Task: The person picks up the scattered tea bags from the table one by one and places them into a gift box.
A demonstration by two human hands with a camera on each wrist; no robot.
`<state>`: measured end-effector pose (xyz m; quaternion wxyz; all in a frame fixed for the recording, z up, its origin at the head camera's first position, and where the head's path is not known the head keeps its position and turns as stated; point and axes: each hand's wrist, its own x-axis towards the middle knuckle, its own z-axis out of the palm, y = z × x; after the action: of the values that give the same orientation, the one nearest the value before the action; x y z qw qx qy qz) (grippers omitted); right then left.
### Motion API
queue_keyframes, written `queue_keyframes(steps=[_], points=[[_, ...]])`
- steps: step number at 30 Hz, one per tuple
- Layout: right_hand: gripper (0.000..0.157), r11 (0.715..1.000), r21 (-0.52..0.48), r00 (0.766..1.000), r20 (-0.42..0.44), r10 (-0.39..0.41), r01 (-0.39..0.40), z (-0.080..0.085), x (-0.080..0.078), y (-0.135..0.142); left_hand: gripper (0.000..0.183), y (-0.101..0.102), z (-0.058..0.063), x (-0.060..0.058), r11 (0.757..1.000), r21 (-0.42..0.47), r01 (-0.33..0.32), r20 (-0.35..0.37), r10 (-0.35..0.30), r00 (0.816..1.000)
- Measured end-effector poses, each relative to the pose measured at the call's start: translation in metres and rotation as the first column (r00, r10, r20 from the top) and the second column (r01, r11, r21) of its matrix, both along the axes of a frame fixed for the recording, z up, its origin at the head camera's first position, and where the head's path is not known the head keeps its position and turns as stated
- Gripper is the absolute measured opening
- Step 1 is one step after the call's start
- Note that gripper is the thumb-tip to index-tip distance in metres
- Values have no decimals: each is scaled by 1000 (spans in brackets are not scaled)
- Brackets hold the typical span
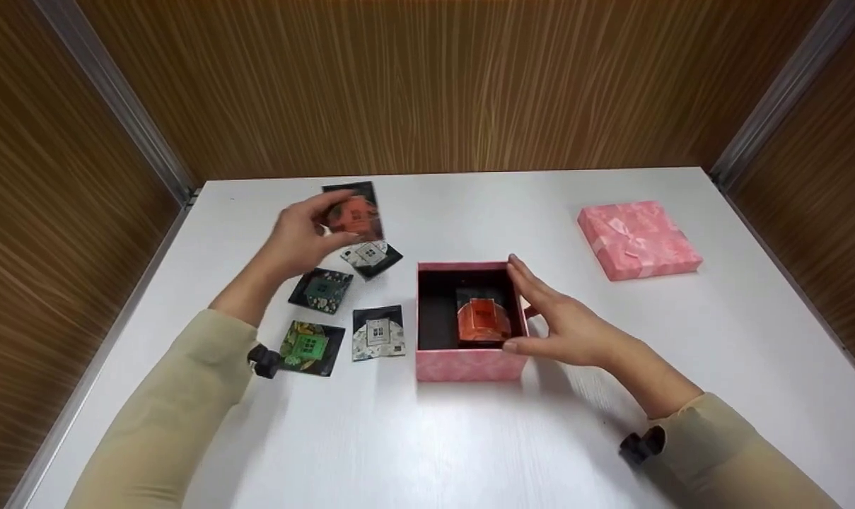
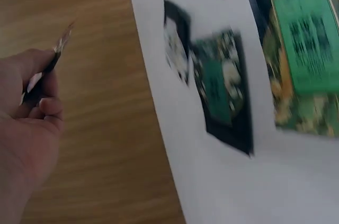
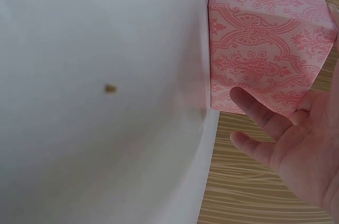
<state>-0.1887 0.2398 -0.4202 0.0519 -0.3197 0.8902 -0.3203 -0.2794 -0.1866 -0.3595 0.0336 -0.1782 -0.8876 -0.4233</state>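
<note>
My left hand [image 1: 301, 230] pinches a red and black sachet [image 1: 358, 216] between thumb and fingers, raised over the far left of the table. In the left wrist view that sachet [image 2: 63, 41] shows edge-on. My right hand [image 1: 576, 329] holds the right side of the open pink gift box [image 1: 469, 366], thumb at the front corner and a finger at the back corner. Two of its fingers stick out beside the patterned box wall [image 3: 259, 60] in the right wrist view. Inside the box, on the right, lies another red and black sachet [image 1: 484, 319].
Left of the box lie a white sachet [image 1: 378, 336], a green one [image 1: 308, 346], a dark teal one [image 1: 321, 290] and a partly covered black-and-white one [image 1: 374, 258]. The pink bow lid [image 1: 636, 240] rests at the back right. Wood-grain panels [image 1: 427, 85] enclose the white table [image 1: 427, 438].
</note>
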Motion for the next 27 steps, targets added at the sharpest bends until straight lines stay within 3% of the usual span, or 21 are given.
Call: queue_keyframes(steps=[8, 17, 21, 27], points=[[109, 1000, 5, 1000, -3, -6, 6, 0, 1, 0, 61, 50, 6, 26, 983, -34, 179, -9, -179, 984], [111, 1000, 4, 1000, -1, -2, 2, 0, 0, 0, 56, 78, -1, 45, 937, -106, 333, 8, -334, 943], [111, 1000, 10, 1000, -7, -2, 2, 0, 0, 0, 55, 86, -6, 48, 911, -163, 380, -21, -388, 921], [110, 1000, 24, 1000, -7, -14, 14, 1, 1, 0, 57, 98, -10, 51, 895, -209, 393, -24, -407, 913]])
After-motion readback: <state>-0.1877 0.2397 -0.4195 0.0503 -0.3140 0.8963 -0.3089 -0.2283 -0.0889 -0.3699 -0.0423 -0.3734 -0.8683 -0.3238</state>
